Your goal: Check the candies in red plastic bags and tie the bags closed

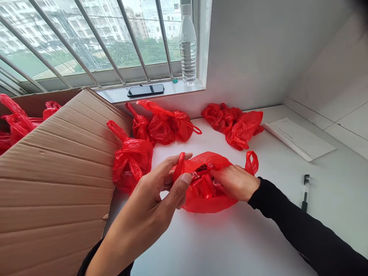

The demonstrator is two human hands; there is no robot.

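Here we are at the worktop [178, 249], and the open red bag [207, 206] sits out in the middle, well in from the back edge, to the right of the cardboard box [57, 180]; the left hand [152, 203] has thumb and fingers closed on the bag's left handle [179, 165], while the right hand [237, 182] is down in the mouth among the shiny packets [203, 186], its fingertips hidden, so whether it grips one or merely touches them I cannot tell! Over on the right rim the other handle [253, 170] stands up in a free loop; and look how thin that plastic is, likely light, limp and a touch slippery, apt to stretch or tear if pulled by one side, so both handles together look the best hold, whereas the packets, probably light too, would suit a pinch at their edges; behind, knotted bags [163, 126] crowd the worktop's back edge, with a pen [306, 191] lying off to the right
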